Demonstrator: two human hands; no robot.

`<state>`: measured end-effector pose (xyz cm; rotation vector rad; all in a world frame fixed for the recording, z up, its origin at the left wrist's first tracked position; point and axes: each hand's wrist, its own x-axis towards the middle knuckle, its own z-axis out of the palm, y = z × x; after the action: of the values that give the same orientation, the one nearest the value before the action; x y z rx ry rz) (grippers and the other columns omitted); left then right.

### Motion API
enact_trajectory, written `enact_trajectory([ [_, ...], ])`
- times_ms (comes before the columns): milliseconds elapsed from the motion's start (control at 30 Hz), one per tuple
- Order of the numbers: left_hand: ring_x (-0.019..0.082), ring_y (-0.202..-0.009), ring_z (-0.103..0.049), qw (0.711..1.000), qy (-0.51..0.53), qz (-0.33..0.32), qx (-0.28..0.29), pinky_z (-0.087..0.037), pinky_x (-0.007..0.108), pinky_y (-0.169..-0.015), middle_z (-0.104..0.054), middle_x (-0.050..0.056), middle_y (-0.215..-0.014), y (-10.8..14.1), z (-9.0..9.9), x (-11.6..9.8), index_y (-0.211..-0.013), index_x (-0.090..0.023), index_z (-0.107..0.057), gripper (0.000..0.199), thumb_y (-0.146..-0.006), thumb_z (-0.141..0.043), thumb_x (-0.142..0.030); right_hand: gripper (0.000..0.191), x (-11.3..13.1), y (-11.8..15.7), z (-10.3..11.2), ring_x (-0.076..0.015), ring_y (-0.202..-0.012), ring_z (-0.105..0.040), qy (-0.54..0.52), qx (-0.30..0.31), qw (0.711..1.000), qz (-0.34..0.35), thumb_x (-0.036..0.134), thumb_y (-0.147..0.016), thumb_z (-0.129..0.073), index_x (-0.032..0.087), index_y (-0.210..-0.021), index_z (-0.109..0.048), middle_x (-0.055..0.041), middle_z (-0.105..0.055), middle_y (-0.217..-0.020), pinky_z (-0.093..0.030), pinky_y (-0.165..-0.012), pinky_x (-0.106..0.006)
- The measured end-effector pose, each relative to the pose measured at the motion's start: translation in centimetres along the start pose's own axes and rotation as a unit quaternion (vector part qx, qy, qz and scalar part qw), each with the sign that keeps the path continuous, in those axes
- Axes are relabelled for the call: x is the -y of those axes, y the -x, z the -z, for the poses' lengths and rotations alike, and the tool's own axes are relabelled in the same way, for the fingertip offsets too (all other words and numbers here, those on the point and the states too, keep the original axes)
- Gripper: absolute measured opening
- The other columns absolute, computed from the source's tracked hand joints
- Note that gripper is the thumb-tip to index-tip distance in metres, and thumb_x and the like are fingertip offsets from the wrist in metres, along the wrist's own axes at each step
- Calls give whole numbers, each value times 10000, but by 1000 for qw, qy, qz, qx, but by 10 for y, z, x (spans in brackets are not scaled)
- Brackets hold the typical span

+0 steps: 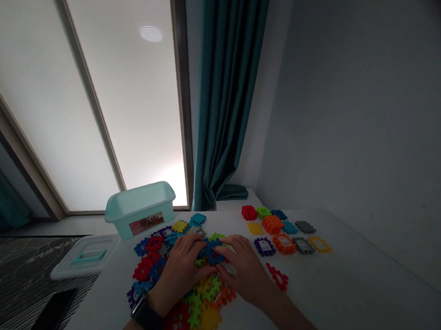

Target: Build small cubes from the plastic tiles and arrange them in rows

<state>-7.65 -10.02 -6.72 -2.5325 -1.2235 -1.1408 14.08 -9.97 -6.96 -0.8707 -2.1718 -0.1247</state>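
Observation:
A blue interlocking plastic tile [213, 252] with notched edges is between my two hands, above a mixed pile of such tiles. My left hand [182, 269], with a dark watch on its wrist, has its fingertips and thumb at the tile's left side. From the right, my right hand [244, 268] pinches the tile with fingers and thumb. Under and around them lie red tiles [146, 266], green tiles [195, 308], yellow tiles [209, 321] and an orange tile [228, 295]. The hands hide part of the pile.
Right of the pile stand sorted tiles, among them orange tiles [284, 243], a purple window tile [265, 247] and a red triangular piece [277, 277]. A mint plastic bin [140, 202] is behind left, near its clear lid [86, 255]. A dark flat object [47, 322] lies lower left.

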Motion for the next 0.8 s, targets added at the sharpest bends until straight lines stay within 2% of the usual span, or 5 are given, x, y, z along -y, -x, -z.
enact_trajectory([
  [300, 287, -988, -621, 999, -4, -34, 32, -546, 436, -858, -615, 93, -1107, -35, -13, -17, -1062, -195, -613, 436, -746, -861, -363, 309, -27, 13, 30, -267, -1122, -614, 9, 56, 997, -46, 128, -891, -655, 265, -1164, -611, -74, -658, -1211, -500, -988, -485],
  [567, 273, -975, -618, 996, 32, -47, 68, -523, 415, -861, -616, 83, -1125, -77, -53, -51, -1075, -199, -612, 471, -714, -880, -338, 316, -66, 40, 74, -265, -1171, -612, 15, 63, 991, -114, 146, -894, -642, 279, -1180, -634, -70, -662, -1256, -480, -1032, -478],
  [700, 275, -1001, -620, 992, 41, -42, 115, -507, 412, -884, -622, 81, -1157, -97, -72, -66, -1125, -216, -608, 453, -767, -838, -371, 272, -91, 55, 92, -270, -1184, -606, 22, 48, 989, -138, 193, -925, -607, 272, -1183, -641, -80, -670, -1244, -459, -1057, -490],
  [800, 283, -1047, -619, 982, 41, -28, 183, -483, 437, -930, -637, 78, -1178, -108, -80, -71, -1180, -231, -610, 372, -868, -728, -396, 260, -116, 67, 103, -264, -1175, -611, 23, 36, 986, -160, 226, -941, -595, 273, -1191, -644, -80, -677, -1239, -474, -1037, -468],
])
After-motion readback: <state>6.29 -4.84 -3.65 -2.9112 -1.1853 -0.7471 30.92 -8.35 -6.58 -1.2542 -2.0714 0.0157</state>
